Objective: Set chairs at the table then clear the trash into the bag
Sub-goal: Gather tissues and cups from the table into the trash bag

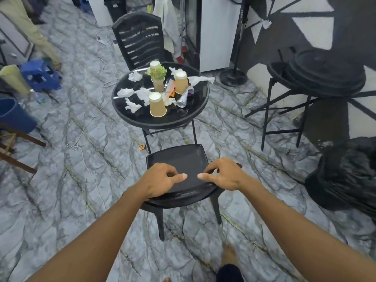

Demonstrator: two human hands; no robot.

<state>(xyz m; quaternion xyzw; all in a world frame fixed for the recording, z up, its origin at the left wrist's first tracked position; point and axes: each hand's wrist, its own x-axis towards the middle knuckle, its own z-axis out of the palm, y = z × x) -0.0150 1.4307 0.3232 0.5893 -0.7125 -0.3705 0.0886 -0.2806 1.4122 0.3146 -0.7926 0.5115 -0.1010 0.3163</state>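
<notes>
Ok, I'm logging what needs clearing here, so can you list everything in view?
round table: one, black, middle
paper cups: three, tan, upside down on table
crumpled tissues: several, white, on table
can: one, silver, lying on table
potted plant: one, green, table centre
far chair: one, black, behind table
near chair: one, black, before table
trash bag: one, black, floor right
stacked round tables: several, black, right wall
plastic stool: one, blue, left
bin: one, blue, left edge
standing fan: one, black, behind table
left hand: over near chair's backrest, grip unclear
right hand: fingers curled on that backrest

Black chair (183,159), black table (142,119), 3 tan cups (157,105)
</notes>
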